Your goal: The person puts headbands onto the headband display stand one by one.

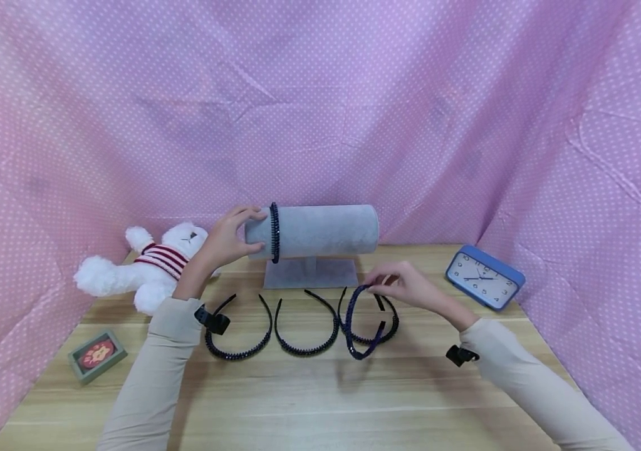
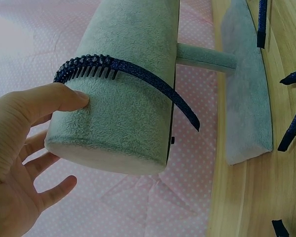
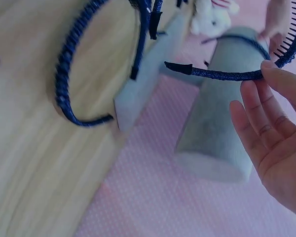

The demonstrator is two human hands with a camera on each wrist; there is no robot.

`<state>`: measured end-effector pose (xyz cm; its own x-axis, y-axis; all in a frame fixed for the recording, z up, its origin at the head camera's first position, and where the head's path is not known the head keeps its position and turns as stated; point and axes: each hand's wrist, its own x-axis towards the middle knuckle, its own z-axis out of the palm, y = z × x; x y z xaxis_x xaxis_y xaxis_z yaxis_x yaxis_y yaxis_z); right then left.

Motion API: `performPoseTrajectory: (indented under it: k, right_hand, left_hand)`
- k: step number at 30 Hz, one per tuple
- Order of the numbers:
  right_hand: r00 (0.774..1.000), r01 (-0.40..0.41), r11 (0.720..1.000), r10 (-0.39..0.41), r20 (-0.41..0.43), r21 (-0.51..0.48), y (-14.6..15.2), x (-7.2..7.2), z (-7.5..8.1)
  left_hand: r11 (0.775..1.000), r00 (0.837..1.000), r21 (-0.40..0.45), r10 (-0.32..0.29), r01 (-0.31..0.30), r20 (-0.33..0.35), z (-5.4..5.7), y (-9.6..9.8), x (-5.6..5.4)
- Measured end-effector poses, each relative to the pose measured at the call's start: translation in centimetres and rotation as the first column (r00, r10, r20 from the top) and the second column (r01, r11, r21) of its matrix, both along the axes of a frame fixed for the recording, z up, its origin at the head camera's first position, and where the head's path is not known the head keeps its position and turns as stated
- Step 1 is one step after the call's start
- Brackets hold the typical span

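Note:
A grey plush display stand [image 1: 326, 228] has a horizontal roll on a short post and base. One dark beaded headband [image 1: 275, 232] with comb teeth sits around the roll near its left end. My left hand [image 1: 230, 235] holds that end, the thumb on the plush and the other fingers partly hidden behind it. In front of the stand, my right hand [image 1: 401, 285] pinches another dark beaded headband [image 3: 222, 75] near one tip, raised over the table. Below it lies a headband [image 1: 393, 329]; a middle headband [image 1: 306, 352] and a left headband [image 1: 235, 356] lie beside it.
A white plush bear [image 1: 156, 266] in a striped top lies at the left, close to my left forearm. A small green frame [image 1: 97, 356] lies front left. At the right stands a blue clock [image 1: 485, 277]. Pink dotted cloth [image 1: 320, 113] hangs behind the wooden table [image 1: 309, 407].

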<state>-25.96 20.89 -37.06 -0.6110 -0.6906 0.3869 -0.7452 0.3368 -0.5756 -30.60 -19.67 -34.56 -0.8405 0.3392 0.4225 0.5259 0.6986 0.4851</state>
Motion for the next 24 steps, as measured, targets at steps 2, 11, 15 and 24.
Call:
performPoseTrajectory:
  k: [2,11,15,24]
  right_hand:
    - [0.999,0.035,0.999,-0.035,-0.019,-0.023,0.3,-0.4,0.5]
    - [0.981,0.192,0.977,-0.194,-0.015,-0.090,2.0,-2.3,2.2]
    - [0.964,0.264,0.958,-0.261,0.044,-0.108,2.7,-2.9,3.1]
    - [0.925,0.379,0.919,-0.372,0.073,-0.114,3.9,-5.0,4.5]
  left_hand:
    - [1.000,1.000,0.000,0.000,0.000,0.000,0.0,0.0,0.0]
    - [1.000,1.000,0.004,-0.004,0.004,0.000,0.2,0.0,0.2]
    - [1.000,1.000,0.009,-0.006,0.006,0.001,0.3,0.0,0.2]
    - [1.000,1.000,0.012,-0.003,0.003,0.004,0.1,0.0,0.1]
